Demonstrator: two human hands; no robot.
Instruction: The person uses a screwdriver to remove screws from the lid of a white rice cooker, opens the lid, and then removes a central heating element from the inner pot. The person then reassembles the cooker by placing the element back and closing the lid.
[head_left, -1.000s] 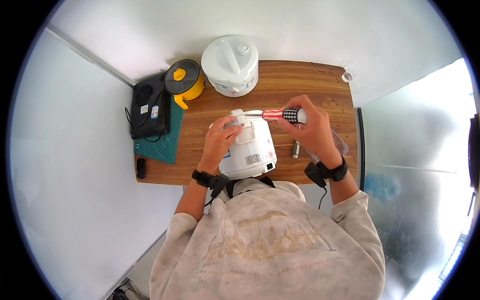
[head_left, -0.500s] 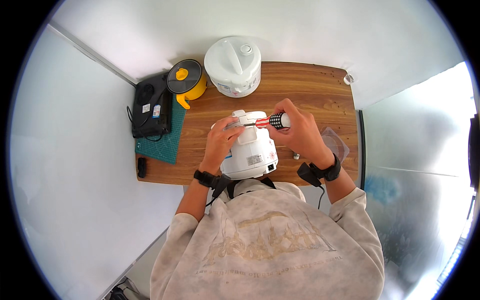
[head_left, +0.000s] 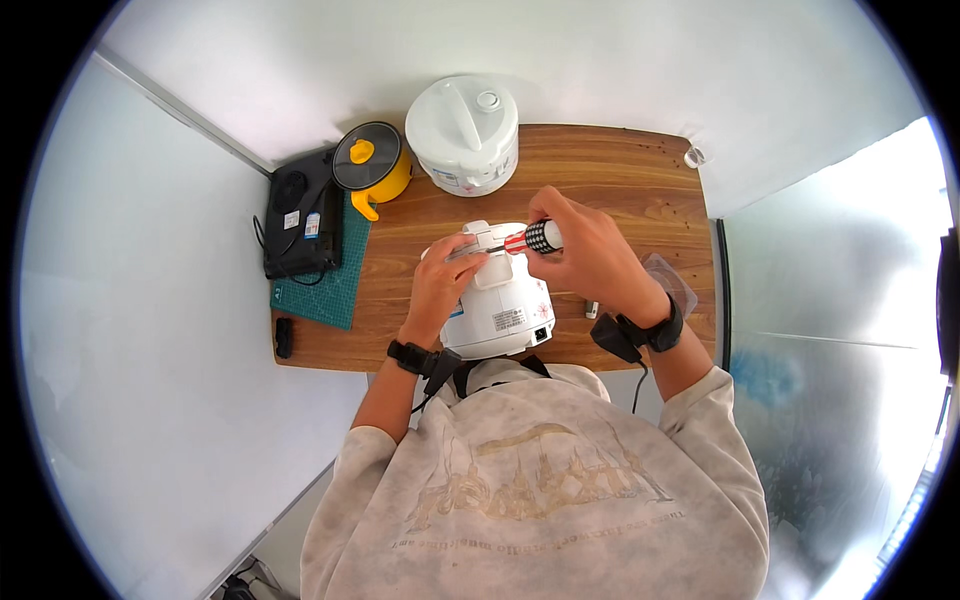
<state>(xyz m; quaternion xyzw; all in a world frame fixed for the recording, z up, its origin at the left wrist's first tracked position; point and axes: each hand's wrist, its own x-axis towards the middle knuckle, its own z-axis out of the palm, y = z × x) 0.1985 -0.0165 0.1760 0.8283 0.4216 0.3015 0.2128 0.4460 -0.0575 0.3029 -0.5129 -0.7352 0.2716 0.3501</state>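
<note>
A white rice cooker body [head_left: 505,300] with a floral print stands close to me, its power socket at the lower right. My right hand [head_left: 595,260] is closed around a screwdriver [head_left: 532,240] with a red-and-white striped neck and a black-and-white dotted grip. Its shaft points left to the cooker's white hinge piece [head_left: 488,240]. My left hand [head_left: 440,285] grips the cooker's upper left side, finger ends beside the screwdriver's tip. The tip itself is too small to make out.
Behind stands a white lidded pot-shaped appliance [head_left: 462,135], with a yellow pot [head_left: 385,185] to its left. A black appliance [head_left: 300,225] rests partly on a green cutting mat [head_left: 335,290]. A clear plastic piece [head_left: 675,285] lies right, near a small light-coloured object [head_left: 592,310].
My right hand has shifted slightly left with the screwdriver and turned a little. My left hand stays at the cooker's hinge piece.
</note>
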